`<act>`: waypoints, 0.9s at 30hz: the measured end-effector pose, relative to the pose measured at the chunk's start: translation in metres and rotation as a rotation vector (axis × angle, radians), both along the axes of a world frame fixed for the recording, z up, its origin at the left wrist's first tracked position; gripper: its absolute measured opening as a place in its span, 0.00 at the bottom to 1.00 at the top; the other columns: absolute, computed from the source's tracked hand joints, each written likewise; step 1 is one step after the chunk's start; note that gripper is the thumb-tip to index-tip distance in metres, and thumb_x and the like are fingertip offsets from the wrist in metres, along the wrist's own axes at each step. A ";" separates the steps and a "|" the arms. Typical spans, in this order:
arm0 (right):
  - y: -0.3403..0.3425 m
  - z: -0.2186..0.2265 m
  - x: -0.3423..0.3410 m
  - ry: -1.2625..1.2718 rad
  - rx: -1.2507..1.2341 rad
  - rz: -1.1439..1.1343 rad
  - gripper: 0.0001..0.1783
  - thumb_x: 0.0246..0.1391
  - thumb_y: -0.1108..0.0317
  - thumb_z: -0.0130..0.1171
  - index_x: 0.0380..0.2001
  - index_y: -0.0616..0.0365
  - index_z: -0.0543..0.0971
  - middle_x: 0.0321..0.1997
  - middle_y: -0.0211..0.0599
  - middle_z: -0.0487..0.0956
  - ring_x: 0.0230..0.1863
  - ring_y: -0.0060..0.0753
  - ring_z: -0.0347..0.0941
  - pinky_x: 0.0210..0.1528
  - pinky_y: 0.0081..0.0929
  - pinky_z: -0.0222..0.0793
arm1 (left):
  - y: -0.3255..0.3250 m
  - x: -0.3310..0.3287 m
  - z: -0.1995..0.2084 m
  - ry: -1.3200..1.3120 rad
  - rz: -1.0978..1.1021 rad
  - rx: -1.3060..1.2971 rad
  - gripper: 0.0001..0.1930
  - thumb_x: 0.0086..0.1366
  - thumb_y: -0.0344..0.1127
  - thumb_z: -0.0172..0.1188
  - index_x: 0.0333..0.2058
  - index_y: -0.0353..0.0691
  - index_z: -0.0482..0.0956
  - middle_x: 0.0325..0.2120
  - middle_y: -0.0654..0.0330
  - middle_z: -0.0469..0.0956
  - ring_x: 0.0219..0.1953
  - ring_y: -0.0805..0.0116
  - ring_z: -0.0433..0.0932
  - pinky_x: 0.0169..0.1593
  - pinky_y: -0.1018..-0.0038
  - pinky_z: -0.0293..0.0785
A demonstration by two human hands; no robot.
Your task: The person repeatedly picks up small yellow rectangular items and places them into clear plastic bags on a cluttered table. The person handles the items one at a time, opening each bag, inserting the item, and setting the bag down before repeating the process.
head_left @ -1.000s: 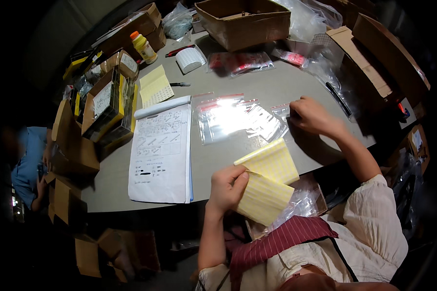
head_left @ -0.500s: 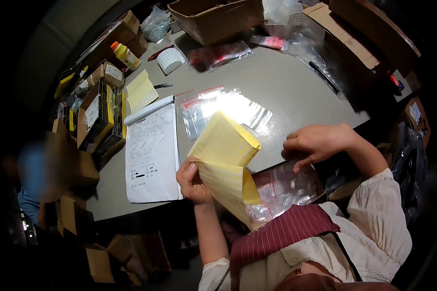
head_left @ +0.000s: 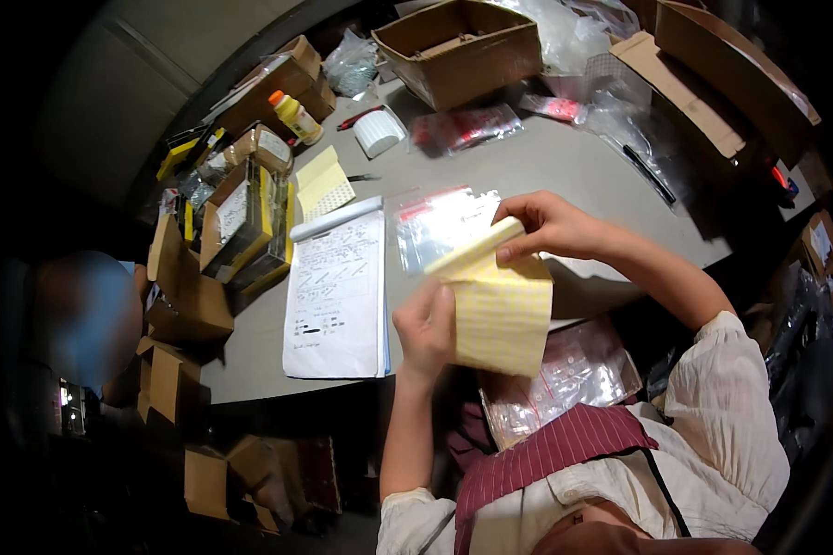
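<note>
A folded yellow sheet of small labels (head_left: pixel 502 319) is held up in front of my chest by both hands. My left hand (head_left: pixel 426 328) is closed on its left edge, slightly smeared by motion. With bent fingers, my right hand (head_left: pixel 548 228) pinches the rolled-over top edge. Below the sheet, a stack of see-through zip bags (head_left: pixel 574 370) lies at my lap, partly covered by it. More see-through bags with red seals (head_left: pixel 435 227) lie on the table behind the sheet, under glare. To the left of my hands is an open notepad (head_left: pixel 336 296) with handwriting.
On the grey table (head_left: pixel 611 185) stand a bottle with an orange cap (head_left: pixel 296 117), a white roll (head_left: pixel 379 132) and an open cardboard box (head_left: pixel 458 55). Black-and-yellow boxes (head_left: pixel 241 222) line the left edge. A person in blue (head_left: pixel 93 314) is at the far left.
My right hand has moved up and left from above the zip bags onto the sheet's top edge. The yellow sheet has turned and is now folded over between both hands. The view has shifted.
</note>
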State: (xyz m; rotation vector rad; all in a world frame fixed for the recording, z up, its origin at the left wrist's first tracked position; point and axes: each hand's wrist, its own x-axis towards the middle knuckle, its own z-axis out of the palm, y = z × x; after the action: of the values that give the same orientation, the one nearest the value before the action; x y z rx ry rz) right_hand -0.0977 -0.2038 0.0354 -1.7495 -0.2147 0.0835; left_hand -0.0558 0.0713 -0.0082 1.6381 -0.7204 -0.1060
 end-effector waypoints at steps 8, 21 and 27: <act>-0.031 -0.026 0.034 -0.072 0.325 -0.172 0.17 0.56 0.70 0.73 0.46 0.62 0.79 0.38 0.32 0.84 0.40 0.21 0.80 0.45 0.22 0.75 | -0.041 0.054 0.023 0.217 -0.126 0.047 0.12 0.73 0.37 0.62 0.40 0.30 0.83 0.32 0.62 0.83 0.35 0.77 0.77 0.41 0.77 0.74; -0.031 -0.026 0.023 -0.050 0.482 -0.250 0.20 0.57 0.68 0.74 0.48 0.58 0.75 0.41 0.27 0.81 0.44 0.20 0.78 0.50 0.23 0.74 | -0.066 0.065 0.008 -0.172 -0.102 -0.008 0.09 0.67 0.32 0.68 0.39 0.30 0.85 0.32 0.61 0.82 0.37 0.75 0.79 0.41 0.77 0.75; -0.014 -0.033 0.016 -0.074 0.490 -0.261 0.23 0.55 0.73 0.71 0.50 0.59 0.72 0.44 0.28 0.78 0.49 0.22 0.75 0.54 0.28 0.72 | -0.070 0.047 0.005 0.222 -0.077 -0.102 0.10 0.66 0.32 0.70 0.41 0.29 0.86 0.33 0.59 0.82 0.37 0.74 0.79 0.41 0.76 0.74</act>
State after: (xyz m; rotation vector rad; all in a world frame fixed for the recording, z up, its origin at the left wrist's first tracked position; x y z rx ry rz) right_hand -0.0813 -0.2176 0.0020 -1.2784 -0.0512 -0.2094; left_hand -0.0090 0.0010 -0.0035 1.4743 -0.6089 -0.2973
